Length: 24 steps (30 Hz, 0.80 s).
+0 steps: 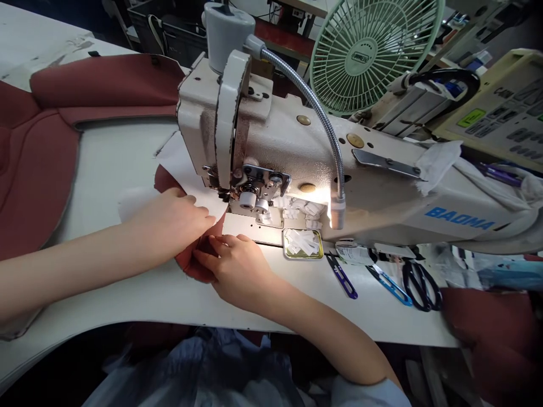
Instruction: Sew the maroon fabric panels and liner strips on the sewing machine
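A piece of dark red fabric with white backing lies at the needle area of the sewing machine. On top of it, close to the presser foot, rests my left hand, its fingers bent down on the fabric. My right hand grips the fabric's near edge between thumb and fingers, just right of the left hand. The needle itself is hidden behind the machine head. A lamp on a bendy neck lights the machine bed.
A small tin of white labels, purple thread snips, blue snips and black-handled scissors lie along the right. A large red cover spreads at left. Behind the machine stands a green fan.
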Each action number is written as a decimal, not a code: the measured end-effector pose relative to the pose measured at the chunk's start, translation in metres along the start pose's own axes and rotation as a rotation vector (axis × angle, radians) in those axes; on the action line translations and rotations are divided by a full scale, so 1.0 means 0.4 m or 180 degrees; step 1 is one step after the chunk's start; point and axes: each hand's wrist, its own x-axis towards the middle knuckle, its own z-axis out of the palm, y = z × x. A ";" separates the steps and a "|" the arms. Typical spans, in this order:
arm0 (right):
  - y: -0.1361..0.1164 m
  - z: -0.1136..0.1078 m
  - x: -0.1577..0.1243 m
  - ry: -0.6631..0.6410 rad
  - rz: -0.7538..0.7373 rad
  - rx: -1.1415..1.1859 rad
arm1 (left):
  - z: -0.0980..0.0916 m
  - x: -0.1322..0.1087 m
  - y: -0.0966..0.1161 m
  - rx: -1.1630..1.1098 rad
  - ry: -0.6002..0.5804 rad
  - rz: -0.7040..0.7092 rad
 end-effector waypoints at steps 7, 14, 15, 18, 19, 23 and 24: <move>0.000 0.009 0.003 0.0027 0.0035 -0.0181 | 0.020 0.038 0.021 -0.0085 0.0158 -0.0107; 0.003 0.040 0.018 0.0164 0.0116 -0.0581 | 0.047 0.059 0.014 0.0022 0.0352 -0.0247; 0.003 0.041 0.021 0.0162 0.0146 -0.0611 | 0.047 0.058 0.014 0.0038 0.0410 -0.0230; 0.002 0.043 0.030 0.0145 0.0196 -0.0699 | 0.041 0.046 0.014 0.0209 0.0454 -0.0156; 0.001 0.045 0.033 0.0158 0.0216 -0.0733 | 0.037 0.043 0.014 0.0271 0.0430 -0.0129; 0.000 0.058 0.050 0.0267 0.0302 -0.0846 | 0.031 0.050 0.021 0.0020 0.0398 -0.0242; 0.001 0.062 0.056 0.0258 0.0326 -0.0850 | 0.035 0.057 0.024 -0.0102 0.0417 -0.0274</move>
